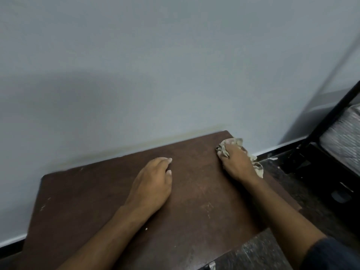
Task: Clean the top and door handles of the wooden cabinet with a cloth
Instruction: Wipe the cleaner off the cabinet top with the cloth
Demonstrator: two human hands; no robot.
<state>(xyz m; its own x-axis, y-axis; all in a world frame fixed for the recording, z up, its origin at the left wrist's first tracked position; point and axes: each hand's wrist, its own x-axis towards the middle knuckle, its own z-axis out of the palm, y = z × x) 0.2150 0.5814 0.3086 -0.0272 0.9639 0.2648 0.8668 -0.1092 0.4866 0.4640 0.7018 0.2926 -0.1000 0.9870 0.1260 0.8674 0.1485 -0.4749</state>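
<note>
The dark brown wooden cabinet top fills the lower middle of the head view, its back edge against a pale wall. My right hand presses a crumpled beige cloth onto the top's far right corner, fingers closed over it; part of the cloth hangs past the right edge. My left hand lies flat, palm down, on the middle of the top, holding nothing. The cabinet's doors and handles are out of sight below the top.
A pale grey wall rises right behind the cabinet. To the right, a black metal frame holds a grey patterned mattress. Dark speckled floor runs along the cabinet's right side and front.
</note>
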